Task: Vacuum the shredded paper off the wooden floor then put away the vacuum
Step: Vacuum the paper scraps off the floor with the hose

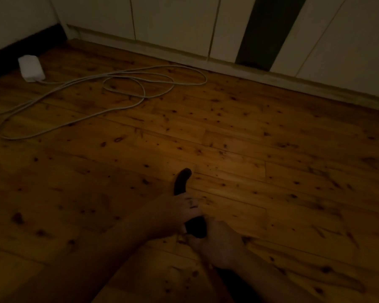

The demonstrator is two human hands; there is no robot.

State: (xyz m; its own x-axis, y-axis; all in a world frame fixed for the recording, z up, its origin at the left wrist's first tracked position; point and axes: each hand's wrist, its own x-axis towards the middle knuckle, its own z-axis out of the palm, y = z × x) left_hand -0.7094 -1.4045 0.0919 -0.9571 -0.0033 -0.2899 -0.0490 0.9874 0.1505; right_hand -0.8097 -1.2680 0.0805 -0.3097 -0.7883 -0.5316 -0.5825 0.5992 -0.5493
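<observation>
The room is dim. Low in the middle of the view, both hands hold a dark, slim, curved part, probably a piece of the vacuum; I cannot tell which. My left hand grips its middle with fingers curled over it, and the rounded tip sticks out beyond toward the far wall. My right hand closes around the near end, where a short dark stretch shows between the hands. The wooden floor is knotty pine. I see no shredded paper on it.
A white power adapter lies at the far left by the dark skirting, with its long pale cable looped over the floor. White cupboard doors line the far wall, with a dark gap between two of them.
</observation>
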